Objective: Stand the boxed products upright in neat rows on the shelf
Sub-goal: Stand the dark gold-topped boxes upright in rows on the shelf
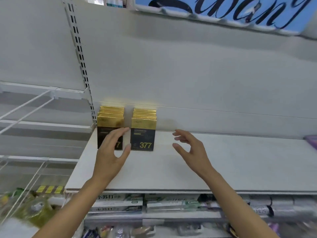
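Head view: we see two rows of gold-and-black boxes standing upright at the back left of the white shelf (223,160), each row running front to back so only the front face shows. The left row (109,127) sits by the slotted upright, the right row (143,133) just beside it with a narrow gap between. Our left hand (111,148) hovers in front of the left row, its grip spread and holding nothing, thumb near the gap (probably placed to square the fronts, we judge). Our right hand (188,145) hangs over bare shelf to the right, fingers loosely spread and empty, where a next row could plausibly go.
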A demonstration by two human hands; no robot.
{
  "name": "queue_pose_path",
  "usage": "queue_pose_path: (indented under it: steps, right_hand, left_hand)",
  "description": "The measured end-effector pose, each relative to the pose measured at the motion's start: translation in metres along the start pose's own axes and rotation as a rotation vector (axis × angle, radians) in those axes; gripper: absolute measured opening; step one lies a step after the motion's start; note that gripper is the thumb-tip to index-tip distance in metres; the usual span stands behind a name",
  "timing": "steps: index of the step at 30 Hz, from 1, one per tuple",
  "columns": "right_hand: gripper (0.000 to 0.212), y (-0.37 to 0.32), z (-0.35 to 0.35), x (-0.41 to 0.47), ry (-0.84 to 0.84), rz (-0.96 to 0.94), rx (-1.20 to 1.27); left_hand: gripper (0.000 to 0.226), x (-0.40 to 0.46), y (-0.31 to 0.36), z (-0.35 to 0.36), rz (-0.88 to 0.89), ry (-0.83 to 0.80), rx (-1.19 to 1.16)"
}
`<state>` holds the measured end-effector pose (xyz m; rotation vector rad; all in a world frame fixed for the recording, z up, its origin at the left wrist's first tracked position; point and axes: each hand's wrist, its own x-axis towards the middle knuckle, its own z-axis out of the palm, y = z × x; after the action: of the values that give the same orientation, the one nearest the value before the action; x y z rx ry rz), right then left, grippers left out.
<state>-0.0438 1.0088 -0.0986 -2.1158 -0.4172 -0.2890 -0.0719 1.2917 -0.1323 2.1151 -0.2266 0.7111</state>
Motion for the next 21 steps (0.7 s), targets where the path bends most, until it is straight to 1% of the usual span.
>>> queue_pose_path:
  steps: [4, 8, 14, 21]
  right_hand:
    - [0.035, 0.003, -0.045, -0.026, -0.014, 0.005, -0.032]
    - [0.038, 0.013, -0.091, -0.054, -0.006, 0.033, -0.091]
    - [0.038, 0.046, -0.173, -0.106, 0.077, 0.071, -0.128]
    - [0.039, 0.099, -0.293, -0.177, 0.173, 0.136, -0.141]
  left_hand:
    - [0.048, 0.007, 0.048, 0.04, 0.044, -0.27, -0.132]
    - [0.043, 0.01, 0.092, 0.087, 0.075, -0.415, -0.198]
    - [0.037, -0.001, 0.161, 0.162, 0.151, -0.534, -0.295]
    - [0.036, -0.031, 0.263, 0.266, 0.229, -0.62, -0.353]
